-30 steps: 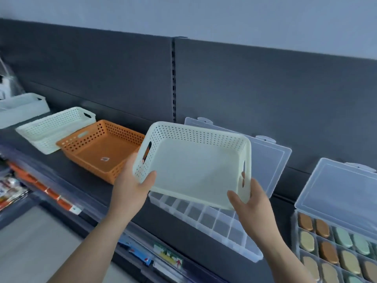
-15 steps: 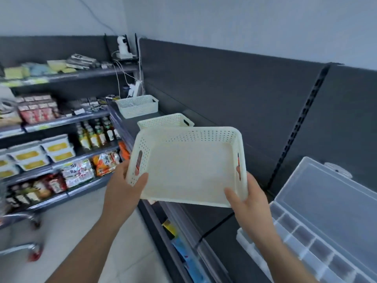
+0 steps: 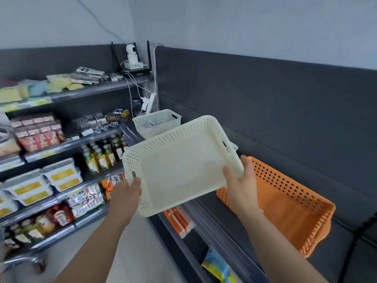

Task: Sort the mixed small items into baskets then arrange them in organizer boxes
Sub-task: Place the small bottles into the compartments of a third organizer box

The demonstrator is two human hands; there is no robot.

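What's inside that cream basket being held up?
The cream basket looks empty: its bare floor shows. Both hands, left hand and right hand, grip its ends, hiding small patches of the rim.

From here, nothing on these shelves can be made out as words. The snack packets on the shelf to the left of the cream basket carry print, and an orange packet just beside the basket's lower left corner bears large characters, but all of it is too blurred to read. The yellow labels on the white tubs farther left are smeared too.
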